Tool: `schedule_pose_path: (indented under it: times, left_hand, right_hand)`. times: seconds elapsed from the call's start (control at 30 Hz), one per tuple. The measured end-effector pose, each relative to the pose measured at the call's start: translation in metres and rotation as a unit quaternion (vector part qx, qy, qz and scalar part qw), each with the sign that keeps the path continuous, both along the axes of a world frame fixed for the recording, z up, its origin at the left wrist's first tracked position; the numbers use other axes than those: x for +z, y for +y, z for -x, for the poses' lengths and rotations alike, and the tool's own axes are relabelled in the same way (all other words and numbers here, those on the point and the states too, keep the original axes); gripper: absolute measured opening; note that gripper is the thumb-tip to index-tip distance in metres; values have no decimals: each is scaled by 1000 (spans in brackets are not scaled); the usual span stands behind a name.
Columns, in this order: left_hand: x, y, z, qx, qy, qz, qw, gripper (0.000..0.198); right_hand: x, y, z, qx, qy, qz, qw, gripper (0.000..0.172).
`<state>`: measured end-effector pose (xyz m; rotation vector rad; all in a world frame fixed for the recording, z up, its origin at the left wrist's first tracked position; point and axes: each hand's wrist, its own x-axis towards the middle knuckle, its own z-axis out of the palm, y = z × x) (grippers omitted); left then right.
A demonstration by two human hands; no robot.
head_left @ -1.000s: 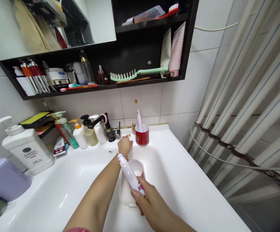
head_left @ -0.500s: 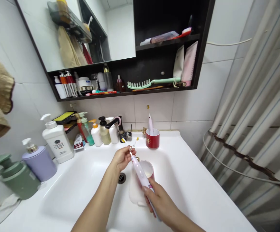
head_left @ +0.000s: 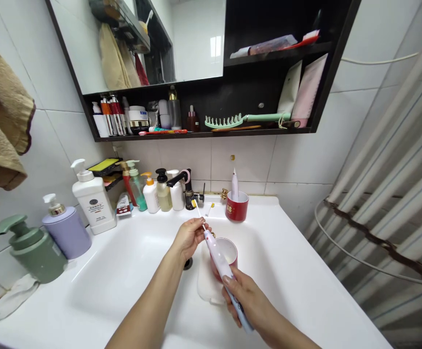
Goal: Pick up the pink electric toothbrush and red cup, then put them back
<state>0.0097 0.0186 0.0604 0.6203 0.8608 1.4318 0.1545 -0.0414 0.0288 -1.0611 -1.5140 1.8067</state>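
Observation:
My right hand (head_left: pixel 249 295) is wrapped round the pale lilac handle of an electric toothbrush (head_left: pixel 219 254), which slants up to the left over the sink. At the handle's upper end, my left hand (head_left: pixel 191 237) pinches a slim white brush head (head_left: pixel 197 208) with yellow bristles. Brush head and metal shaft are nearly in line; my fingers partly hide where they meet. Under the handle, a red cup (head_left: pixel 229 249) with a white inside stands in the basin on a whitish flat piece (head_left: pixel 205 286). Another brush head (head_left: pixel 210 209) lies on the sink's back ledge.
A red cup (head_left: pixel 242 213) on the back ledge holds another electric toothbrush (head_left: pixel 235 186). The black faucet (head_left: pixel 188 186) rises left of it. Several pump bottles (head_left: pixel 96 206) line the left side of the white sink (head_left: pixel 123 271). A dark mirror cabinet (head_left: pixel 233 97) hangs above.
The brush head in my left hand has turned more in line with the toothbrush handle and sits closer to its shaft. The view has shifted slightly. Both hands keep their hold.

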Motion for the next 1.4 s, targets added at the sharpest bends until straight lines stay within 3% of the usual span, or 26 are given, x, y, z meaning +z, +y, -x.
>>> schedule_pose_path:
  times: [0.17,0.43,0.77,1.03,1.23,1.4]
  left_hand:
    - [1,-2,-5,14,8,10,1000,11]
    - [-3,-2,-18,31,-49,15,998,7]
    - [-5,-4,-29,36,-49,76,995,11]
    - [-2,-8,-33,16,-38,54,998,14]
    - [-1,-10,-35,34,-6,-2,999,16]
    - [-2,-11,-38,22,-6,-7,1000,16]
  right_hand:
    - [-9,1,0,-16,-65,-92,994,28]
    - [-13,0,2,-37,-58,-103,992,23]
    - [-8,-5,4,-41,-15,-13,999,26]
    - [-8,-2,3,-52,-23,-60,997,29]
    - [-5,-4,3,-58,-3,-66,996,32]
    - [-6,-5,3,-28,51,35,998,27]
